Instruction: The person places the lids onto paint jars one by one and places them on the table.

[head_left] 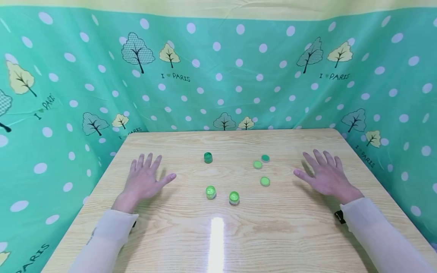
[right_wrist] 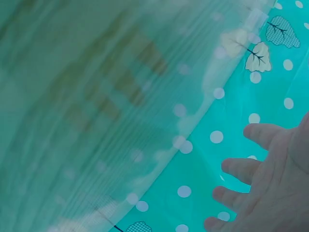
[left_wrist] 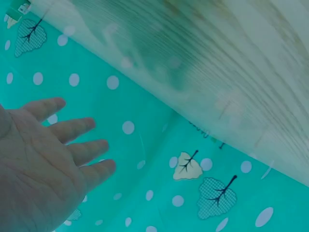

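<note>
In the head view my left hand (head_left: 145,182) hovers over the table's left part, fingers spread and holding nothing. My right hand (head_left: 326,176) is spread likewise over the right part, with nothing in it. Between them stand three small open jars: a dark green jar (head_left: 208,157) farther back, a light green jar (head_left: 211,192) and another light green jar (head_left: 234,198) nearer the front. To their right lie three round lids: a dark green lid (head_left: 265,158), a light green lid (head_left: 257,165) and another light green lid (head_left: 264,181). Both wrist views show straight fingers.
The wooden table (head_left: 280,242) carries the jars and lids. A turquoise curtain (head_left: 218,57) with dots and trees surrounds its back and sides. A bright light reflection (head_left: 216,246) falls on the front of the tabletop.
</note>
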`<state>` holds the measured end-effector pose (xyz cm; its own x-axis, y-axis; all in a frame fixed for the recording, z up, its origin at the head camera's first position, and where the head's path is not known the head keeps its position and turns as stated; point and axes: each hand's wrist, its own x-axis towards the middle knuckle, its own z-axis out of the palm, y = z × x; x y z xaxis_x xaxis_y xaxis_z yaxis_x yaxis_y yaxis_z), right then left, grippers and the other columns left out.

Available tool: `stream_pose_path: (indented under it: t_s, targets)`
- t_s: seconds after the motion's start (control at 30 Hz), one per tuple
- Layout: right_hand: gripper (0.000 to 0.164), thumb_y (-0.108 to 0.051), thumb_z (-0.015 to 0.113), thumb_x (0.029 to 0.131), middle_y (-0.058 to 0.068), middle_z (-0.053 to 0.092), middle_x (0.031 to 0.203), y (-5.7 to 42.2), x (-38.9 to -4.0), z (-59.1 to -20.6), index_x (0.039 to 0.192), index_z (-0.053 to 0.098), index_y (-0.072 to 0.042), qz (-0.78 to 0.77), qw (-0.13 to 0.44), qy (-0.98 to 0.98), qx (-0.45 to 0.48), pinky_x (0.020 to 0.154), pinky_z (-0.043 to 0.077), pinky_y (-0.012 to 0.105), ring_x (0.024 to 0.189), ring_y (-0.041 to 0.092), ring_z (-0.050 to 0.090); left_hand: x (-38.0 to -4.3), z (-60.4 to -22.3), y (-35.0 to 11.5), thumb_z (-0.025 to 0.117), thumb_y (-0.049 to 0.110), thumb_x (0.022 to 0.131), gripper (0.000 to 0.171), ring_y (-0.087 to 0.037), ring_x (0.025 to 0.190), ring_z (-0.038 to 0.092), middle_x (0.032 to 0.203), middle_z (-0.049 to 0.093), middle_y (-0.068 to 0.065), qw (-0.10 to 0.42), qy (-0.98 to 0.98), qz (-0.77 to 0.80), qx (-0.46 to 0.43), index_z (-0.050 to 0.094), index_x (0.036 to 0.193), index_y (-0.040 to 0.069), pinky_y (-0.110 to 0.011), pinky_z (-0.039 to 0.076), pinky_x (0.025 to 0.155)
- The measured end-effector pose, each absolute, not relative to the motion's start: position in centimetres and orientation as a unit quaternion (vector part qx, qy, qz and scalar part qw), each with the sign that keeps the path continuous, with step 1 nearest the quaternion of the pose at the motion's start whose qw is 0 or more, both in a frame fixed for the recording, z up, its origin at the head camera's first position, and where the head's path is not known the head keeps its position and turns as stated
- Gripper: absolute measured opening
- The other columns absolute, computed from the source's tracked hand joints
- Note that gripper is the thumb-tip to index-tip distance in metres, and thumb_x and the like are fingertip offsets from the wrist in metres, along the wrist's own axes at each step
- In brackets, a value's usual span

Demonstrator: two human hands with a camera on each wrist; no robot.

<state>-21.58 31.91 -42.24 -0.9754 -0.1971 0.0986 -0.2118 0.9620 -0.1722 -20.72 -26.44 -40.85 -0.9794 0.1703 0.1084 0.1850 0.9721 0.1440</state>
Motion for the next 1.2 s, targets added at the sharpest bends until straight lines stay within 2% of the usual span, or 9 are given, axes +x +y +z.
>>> stream_pose_path:
  t_s: [0.77,1.2]
  targets:
    - [0.085,-0.066,0.042,0.089,0.028,0.019,0.152,30.4,-20.2,-41.8,0.151,0.023,-0.012,0.107,0.056,-0.985,0.123,0.102,-0.004,0.071,0.136,0.054,0.009,-19.8,-41.3,-23.2,0.037,0.077,0.083,0.096,-0.046,0.141,0.012,0.152,0.025,-0.023,0.069,-0.984,-0.094,-0.135,0.028,0.149,0.008,-0.060,0.006,0.111]
    - [0.084,-0.066,0.043,0.089,0.028,0.024,0.151,29.3,-19.3,-41.8,0.150,0.027,-0.010,0.114,0.061,-0.982,0.134,0.103,0.006,0.070,0.135,0.053,0.017,-19.2,-41.1,-21.0,0.038,0.078,0.081,0.096,-0.041,0.141,0.017,0.152,0.028,-0.018,0.077,-0.977,-0.108,-0.166,0.030,0.149,0.010,-0.056,0.010,0.113]
